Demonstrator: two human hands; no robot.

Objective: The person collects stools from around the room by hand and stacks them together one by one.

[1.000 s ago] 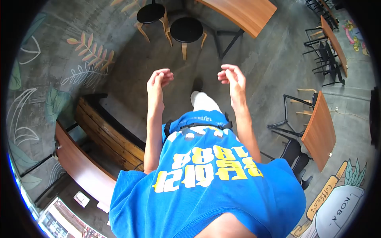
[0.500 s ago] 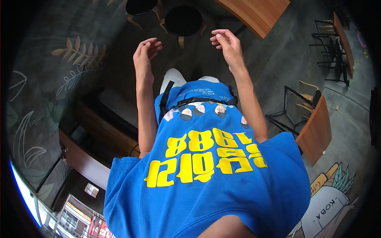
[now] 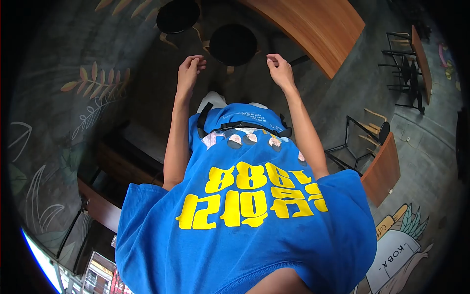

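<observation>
My left hand (image 3: 190, 69) is held out in front of me at the left, its fingers loosely bent and nothing seen in it. Across from it, my right hand (image 3: 280, 71) is raised at about the same height, also with loosely bent fingers and nothing visible in it. A gap lies between the two hands, and neither touches anything. Beyond them, lower down, stands a round black stool (image 3: 233, 45). Below the hands is my blue shirt (image 3: 245, 245) with yellow lettering, crossed by a black strap (image 3: 249, 125).
A wooden table (image 3: 313, 29) stands ahead to the right. Another black stool (image 3: 178, 16) is farther ahead. To my right are a wooden table (image 3: 383, 171) and a chair with a black frame (image 3: 348, 142). A dark bench-like piece (image 3: 125, 157) lies to my left.
The view has tilted up, so the stools and the table ahead sit lower and show more. Both hands appear lower in the picture, and the right fingers look more curled.
</observation>
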